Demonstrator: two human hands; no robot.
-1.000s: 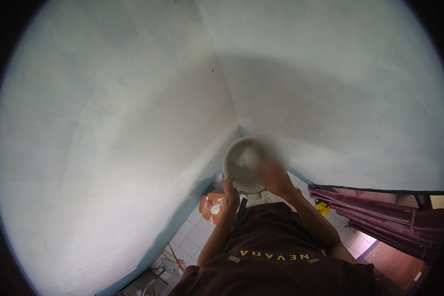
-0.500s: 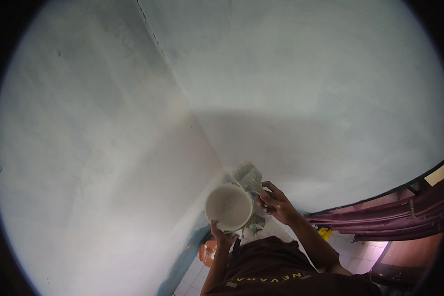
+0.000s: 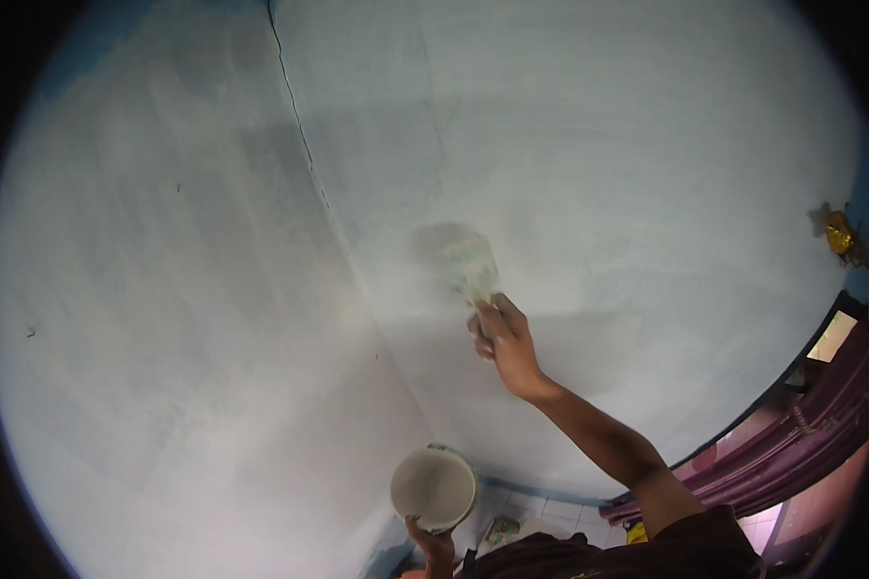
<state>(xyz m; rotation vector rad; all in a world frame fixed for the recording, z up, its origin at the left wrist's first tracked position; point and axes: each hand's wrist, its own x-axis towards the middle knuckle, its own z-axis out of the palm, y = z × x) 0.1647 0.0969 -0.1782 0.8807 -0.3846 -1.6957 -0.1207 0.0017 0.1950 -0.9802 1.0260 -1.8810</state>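
My right hand (image 3: pixel 502 336) is closed round the handle of a wide, paint-smeared paintbrush (image 3: pixel 470 265). The raised brush is close to the pale wall (image 3: pixel 589 193), right of the corner; I cannot tell whether its bristles touch. Low in front of me, my left hand (image 3: pixel 432 542) grips the near rim of a round whitish bucket (image 3: pixel 434 490), thumb over the edge. The bucket tilts so its pale inside shows; how much paint it holds is not clear.
A dark crack (image 3: pixel 294 106) runs down the upper corner between the two walls. Purple curtains (image 3: pixel 743 463) hang by an opening at the right, near a gold ornament (image 3: pixel 839 234) on the wall. White floor tiles (image 3: pixel 550 509) show below, with blue at the wall's foot.
My right hand has lifted the paintbrush from beside the bucket up toward the right-hand wall. The view has tilted upward, and the bucket in my left hand appears lower.
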